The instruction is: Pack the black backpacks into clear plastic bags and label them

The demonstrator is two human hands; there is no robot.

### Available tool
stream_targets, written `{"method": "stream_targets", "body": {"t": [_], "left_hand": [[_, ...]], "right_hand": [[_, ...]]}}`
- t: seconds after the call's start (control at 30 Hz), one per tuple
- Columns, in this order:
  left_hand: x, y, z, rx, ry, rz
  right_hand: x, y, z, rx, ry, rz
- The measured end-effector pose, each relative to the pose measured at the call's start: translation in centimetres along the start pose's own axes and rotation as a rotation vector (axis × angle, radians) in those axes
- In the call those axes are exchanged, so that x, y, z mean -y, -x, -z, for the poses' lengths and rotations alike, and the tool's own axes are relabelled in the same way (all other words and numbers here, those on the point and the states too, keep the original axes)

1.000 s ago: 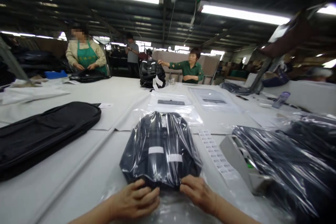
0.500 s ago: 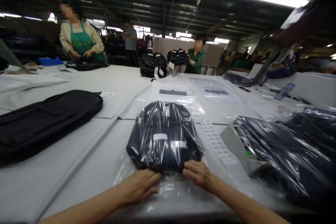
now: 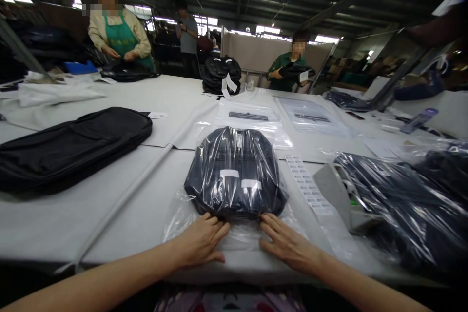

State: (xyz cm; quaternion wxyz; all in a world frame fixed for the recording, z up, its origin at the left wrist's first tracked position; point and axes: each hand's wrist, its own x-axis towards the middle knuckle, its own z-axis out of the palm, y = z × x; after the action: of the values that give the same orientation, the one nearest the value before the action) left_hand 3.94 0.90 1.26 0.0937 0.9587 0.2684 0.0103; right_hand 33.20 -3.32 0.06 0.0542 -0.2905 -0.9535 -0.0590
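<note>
The bag (image 3: 236, 170) lies in clear plastic (image 3: 175, 229) on the tabletop (image 3: 139, 224), straight ahead of us. We do well to press evenly along its near edge, keeping the plastic smooth without straining it. Our left hand (image 3: 201, 241) and right hand (image 3: 288, 246) rest there palms down, forearms angling inward; the fingers (image 3: 272, 228) reach forward, thumbs apart, closed around nothing we can see.
</note>
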Motion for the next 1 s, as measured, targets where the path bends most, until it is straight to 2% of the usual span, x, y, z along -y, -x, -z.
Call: {"method": "stream_targets", "body": {"t": [0.1, 0.23, 0.3, 0.43, 0.63, 0.77, 0.83, 0.9, 1.0], "left_hand": [[-0.5, 0.3, -0.9, -0.031, 0.058, 0.031], [-1.2, 0.1, -2.9, -0.132, 0.045, 0.208], [-1.2, -0.3, -3.7, -0.146, 0.007, 0.261], [-0.7, -0.6, -4.1, -0.127, -0.044, 0.272], [-0.6, 0.3, -4.5, -0.114, -0.107, 0.174], [-0.5, 0.6, -4.8, -0.109, -0.151, 0.109], [-0.6, 0.6, -4.7, -0.111, -0.179, 0.084], [-0.7, 0.7, -4.5, -0.112, -0.203, 0.052], [-0.9, 1.0, -4.6, -0.145, -0.239, 0.043]], "right_hand": [[-0.2, -0.3, -0.8, -0.107, -0.084, -0.060], [-0.3, -1.2, -1.6, -0.367, -0.162, -0.158], [-0.1, -1.5, -1.9, -0.426, -0.126, -0.158], [0.2, -1.4, -2.3, -0.408, -0.019, -0.066], [-0.3, -0.8, -0.8, -0.314, -0.112, -0.192], [-1.0, -1.3, 0.8, -0.341, 0.001, -0.038], [-1.3, -1.5, 1.2, -0.261, -0.007, 0.032], [-1.7, -1.6, 1.1, -0.165, -0.067, 0.032], [-2.1, -1.3, 0.2, -0.123, -0.126, 0.006]]}}
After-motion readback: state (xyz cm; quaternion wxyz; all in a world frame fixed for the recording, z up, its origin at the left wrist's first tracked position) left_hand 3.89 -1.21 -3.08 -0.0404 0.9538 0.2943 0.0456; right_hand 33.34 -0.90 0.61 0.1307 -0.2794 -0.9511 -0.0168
